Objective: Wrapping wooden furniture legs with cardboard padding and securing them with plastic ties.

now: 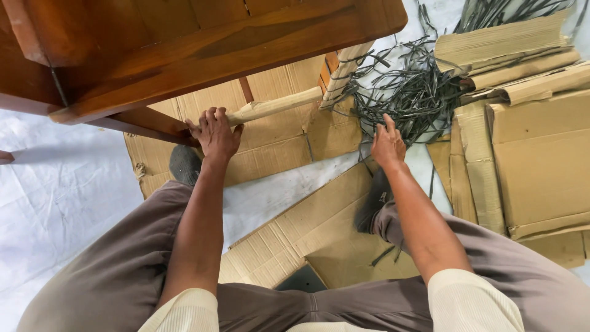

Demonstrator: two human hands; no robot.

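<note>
The left hand (215, 132) curls its fingers over a wooden rail (273, 106) wrapped in pale brown paper, gripping it where the wrapping meets bare wood. The rail is slim and round-edged and runs right and far to a leg (343, 72) bound in the same ribbed paper. Above sits the chair (203, 43), glossy reddish-brown wood with visible grain, at the far left.

The right hand (387, 146) reaches into a tangle of dark grey straps (412, 92), flat, thin and stiff-looking, heaped at the far centre. Its fingers are loosely spread on the straps; I cannot tell whether they pinch one.

Corrugated cardboard (541, 154), matte tan and creased, lies flat under the chair and stacked at right. A crinkled white sheet (61, 178) covers the floor at left.
</note>
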